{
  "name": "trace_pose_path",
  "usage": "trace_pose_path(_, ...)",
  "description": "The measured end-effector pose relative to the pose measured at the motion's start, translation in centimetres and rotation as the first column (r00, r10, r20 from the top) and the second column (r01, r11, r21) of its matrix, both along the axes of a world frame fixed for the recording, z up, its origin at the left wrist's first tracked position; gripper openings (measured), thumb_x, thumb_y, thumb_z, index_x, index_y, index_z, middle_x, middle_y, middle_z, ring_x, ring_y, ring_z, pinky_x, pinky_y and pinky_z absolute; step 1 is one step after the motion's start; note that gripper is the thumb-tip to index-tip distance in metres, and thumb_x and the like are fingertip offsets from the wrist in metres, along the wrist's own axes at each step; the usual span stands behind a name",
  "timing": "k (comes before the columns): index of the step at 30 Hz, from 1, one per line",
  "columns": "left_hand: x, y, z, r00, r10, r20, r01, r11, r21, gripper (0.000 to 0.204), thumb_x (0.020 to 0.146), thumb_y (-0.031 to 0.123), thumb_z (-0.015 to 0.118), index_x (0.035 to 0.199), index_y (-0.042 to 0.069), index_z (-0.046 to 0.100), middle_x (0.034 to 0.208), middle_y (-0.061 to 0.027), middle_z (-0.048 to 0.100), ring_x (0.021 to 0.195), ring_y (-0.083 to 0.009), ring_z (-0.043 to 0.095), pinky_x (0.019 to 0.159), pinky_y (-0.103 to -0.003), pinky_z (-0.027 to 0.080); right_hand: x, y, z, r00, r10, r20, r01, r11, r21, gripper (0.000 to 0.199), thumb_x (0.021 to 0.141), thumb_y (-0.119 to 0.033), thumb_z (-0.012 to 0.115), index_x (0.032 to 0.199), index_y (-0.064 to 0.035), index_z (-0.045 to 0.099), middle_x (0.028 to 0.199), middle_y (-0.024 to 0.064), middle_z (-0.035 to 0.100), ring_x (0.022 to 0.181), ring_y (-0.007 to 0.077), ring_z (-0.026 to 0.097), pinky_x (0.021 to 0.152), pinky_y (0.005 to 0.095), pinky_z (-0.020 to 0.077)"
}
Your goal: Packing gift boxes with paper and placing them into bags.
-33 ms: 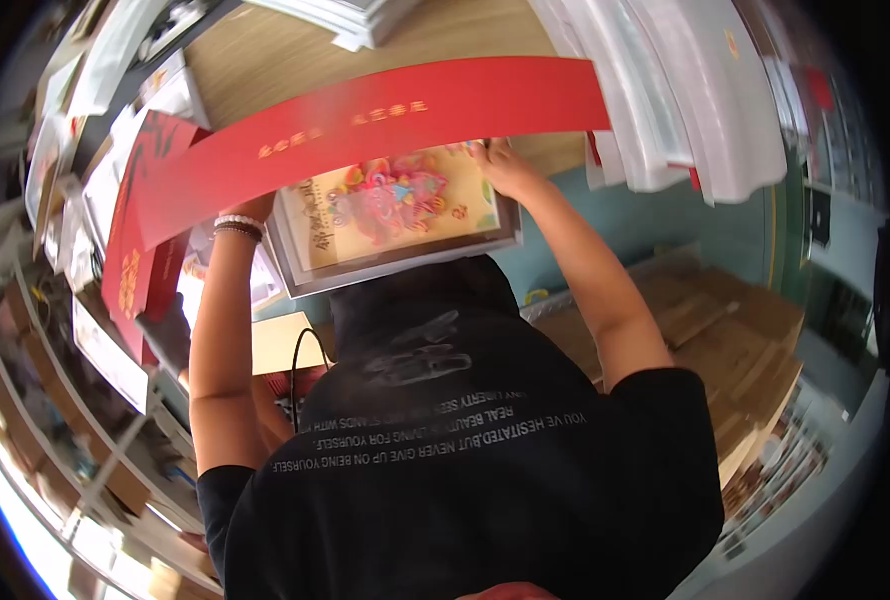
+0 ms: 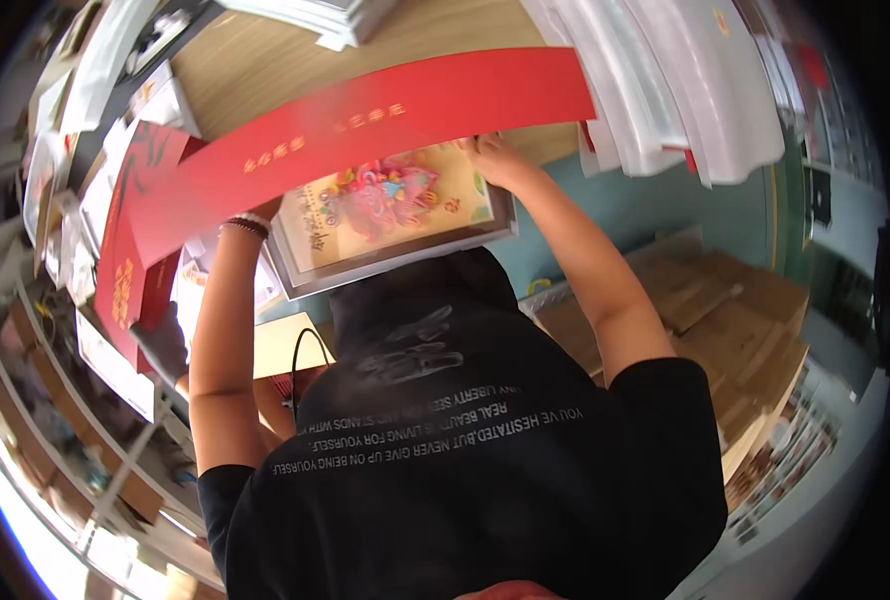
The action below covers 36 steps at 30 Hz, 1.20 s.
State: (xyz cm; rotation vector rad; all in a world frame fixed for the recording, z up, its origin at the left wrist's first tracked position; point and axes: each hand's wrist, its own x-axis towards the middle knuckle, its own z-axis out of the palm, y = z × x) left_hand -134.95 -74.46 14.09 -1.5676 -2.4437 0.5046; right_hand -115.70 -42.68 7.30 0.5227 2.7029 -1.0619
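The person wears a black short-sleeved T-shirt (image 2: 485, 470) with pale grey lettering and a faint grey brush-like graphic printed across it. Both forearms are bare. A dark beaded bracelet (image 2: 246, 226) and a thin white band sit together at 1 wrist.

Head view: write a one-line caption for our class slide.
Right hand grips a colourful grey-framed picture beneath a long red paper banner, which mostly hides the left hand.
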Motion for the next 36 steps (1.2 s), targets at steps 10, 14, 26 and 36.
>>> trace_pose_path(10, 6.6, 20.2, -1.8, 0.682, -0.380, 0.625, 0.324, 0.923, 0.208, 0.038, 0.088, 0.038, 0.052, 0.114, 0.010, 0.055, 0.122, -0.0108, 0.051, 0.123, -0.0307, 0.038, 0.101, -0.047, 0.031, 3.0, 2.0, 7.8, 0.973, 0.128, 0.192, -0.121, 0.992, -0.046, 0.047, 0.087, -0.023, 0.048, 0.129, -0.0052, 0.040, 0.119, 0.0212, 0.051, 0.114, 0.0359, 0.048, 0.093, 0.0423, 0.0421)
trace_pose_path(14, 7.3, 23.1, -1.9, 0.616, -0.376, 0.692, 0.394, 0.908, 0.142, 0.036, 0.087, 0.039, 0.052, 0.110, 0.011, 0.057, 0.119, -0.0092, 0.052, 0.125, -0.0297, 0.036, 0.102, -0.048, 0.030, 10.1, 1.2, 3.8, 0.929, -0.362, 0.072, 0.360, 0.932, 0.041, 0.047, 0.079, -0.021, 0.054, 0.123, -0.0051, 0.047, 0.107, 0.0210, 0.054, 0.101, 0.0346, 0.054, 0.086, 0.0428, 0.0453)
trace_pose_path(26, 10.6, 22.6, -3.0, 0.566, -0.550, 0.614, 0.595, 0.788, 0.158, 0.033, 0.087, 0.045, 0.048, 0.102, 0.018, 0.059, 0.104, -0.0055, 0.053, 0.112, -0.0247, 0.044, 0.107, -0.047, 0.018, 11.0, -2.8, -1.9, 0.911, -0.398, 0.110, 0.406, 0.912, -0.062, 0.037, 0.076, -0.012, 0.055, 0.113, -0.0074, 0.053, 0.097, 0.0168, 0.058, 0.086, 0.0367, 0.060, 0.077, 0.0454, 0.0483)
trace_pose_path(36, 5.1, 21.4, -3.9, 0.597, -0.325, 0.733, 0.309, 0.937, 0.165, 0.045, 0.093, 0.033, 0.044, 0.133, 0.014, 0.039, 0.142, -0.0128, 0.027, 0.129, -0.0334, 0.030, 0.107, -0.042, 0.026, -0.2, 1.2, -0.2, 0.868, -0.496, -0.017, 0.495, 0.865, 0.077, 0.026, 0.079, -0.015, 0.055, 0.104, -0.0080, 0.057, 0.096, 0.0123, 0.060, 0.090, 0.0330, 0.061, 0.076, 0.0445, 0.0496)
